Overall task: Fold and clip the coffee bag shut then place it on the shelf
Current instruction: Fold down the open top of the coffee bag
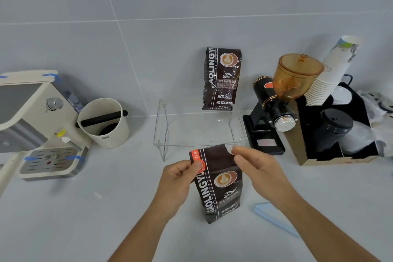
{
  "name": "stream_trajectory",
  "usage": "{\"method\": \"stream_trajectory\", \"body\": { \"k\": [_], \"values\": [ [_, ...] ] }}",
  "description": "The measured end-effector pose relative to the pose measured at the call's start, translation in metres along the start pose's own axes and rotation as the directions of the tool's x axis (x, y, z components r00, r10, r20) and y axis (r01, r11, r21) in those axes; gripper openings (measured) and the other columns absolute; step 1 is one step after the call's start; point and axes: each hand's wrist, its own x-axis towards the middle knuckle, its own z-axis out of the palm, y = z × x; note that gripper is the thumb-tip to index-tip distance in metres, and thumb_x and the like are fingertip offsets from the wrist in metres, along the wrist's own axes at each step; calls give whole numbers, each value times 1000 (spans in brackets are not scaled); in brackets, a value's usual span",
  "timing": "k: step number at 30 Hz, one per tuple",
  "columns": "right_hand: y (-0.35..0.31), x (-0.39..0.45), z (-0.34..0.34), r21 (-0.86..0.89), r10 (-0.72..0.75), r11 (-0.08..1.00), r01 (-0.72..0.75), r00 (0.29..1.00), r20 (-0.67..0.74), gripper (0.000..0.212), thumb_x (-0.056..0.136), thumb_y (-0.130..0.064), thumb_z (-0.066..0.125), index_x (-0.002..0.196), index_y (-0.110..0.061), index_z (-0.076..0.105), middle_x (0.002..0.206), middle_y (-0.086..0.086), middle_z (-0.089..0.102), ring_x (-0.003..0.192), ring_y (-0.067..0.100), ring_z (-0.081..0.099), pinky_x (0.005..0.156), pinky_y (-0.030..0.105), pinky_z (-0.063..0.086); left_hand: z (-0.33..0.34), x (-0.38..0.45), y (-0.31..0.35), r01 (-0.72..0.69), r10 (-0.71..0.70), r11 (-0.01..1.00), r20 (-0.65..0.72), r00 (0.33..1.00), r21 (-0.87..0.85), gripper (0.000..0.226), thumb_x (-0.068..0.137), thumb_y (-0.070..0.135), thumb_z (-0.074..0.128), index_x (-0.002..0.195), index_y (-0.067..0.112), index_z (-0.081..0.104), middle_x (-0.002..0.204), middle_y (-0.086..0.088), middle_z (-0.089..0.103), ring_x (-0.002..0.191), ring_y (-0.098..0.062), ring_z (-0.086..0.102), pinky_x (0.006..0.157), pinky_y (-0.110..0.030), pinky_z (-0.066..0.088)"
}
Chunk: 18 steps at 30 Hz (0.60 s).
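A dark brown coffee bag (pixel 221 187) stands upright on the counter in front of me, its top unfolded. My left hand (pixel 178 185) pinches the bag's upper left corner at the orange label. At the upper right corner my right hand (pixel 257 168) has thumb and fingers around the bag's edge. A light blue clip (pixel 274 217) lies on the counter to the right of the bag, under my right forearm. The clear acrylic shelf (pixel 168 132) stands just behind the bag. A second, matching coffee bag (pixel 221 78) stands on the shelf's back right against the wall.
An espresso machine (pixel 38 125) and a white knock box (pixel 104 123) are on the left. On the right stand a black coffee grinder (pixel 276 110) with an amber hopper, a stack of paper cups (pixel 331 72) and a black organiser with lids (pixel 336 132).
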Motion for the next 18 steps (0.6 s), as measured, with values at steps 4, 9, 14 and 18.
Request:
{"method": "stream_trajectory", "body": {
  "k": [4, 9, 14, 18],
  "values": [
    [-4, 11, 4, -78, 18, 997, -12, 996, 84, 25, 88, -17, 64, 80, -38, 75, 84, -11, 77, 81, 7, 71, 70, 18, 56, -1, 0, 4, -32, 31, 999, 23, 999, 27, 46, 79, 39, 65, 77, -7, 66, 89, -37, 66, 79, -28, 63, 85, -54, 50],
    [-3, 14, 2, -58, -19, 998, 23, 997, 72, 22, 86, -7, 66, 74, -24, 73, 69, -9, 73, 64, 2, 63, 61, 14, 51, -5, 2, 8, -72, 70, 997, 88, 994, 24, 59, 82, 36, 63, 72, -21, 51, 78, -16, 51, 77, -26, 44, 75, -41, 37],
    [-1, 9, 3, -47, -49, 998, 50, 998, 39, 25, 84, -5, 67, 70, -24, 73, 67, -9, 72, 63, 3, 63, 61, 13, 50, -9, 5, 16, -140, 126, 981, 109, 986, 135, 54, 85, 32, 62, 63, -15, 46, 65, -14, 42, 65, -22, 34, 62, -32, 31],
    [0, 7, 2, -49, -39, 998, 41, 998, 39, 21, 84, -9, 68, 73, -26, 75, 71, -8, 74, 67, 4, 66, 64, 15, 53, -11, 3, 17, -158, 144, 974, 95, 985, 162, 52, 85, 27, 64, 58, -11, 42, 56, -21, 33, 56, -34, 26, 55, -33, 26]
  ]
}}
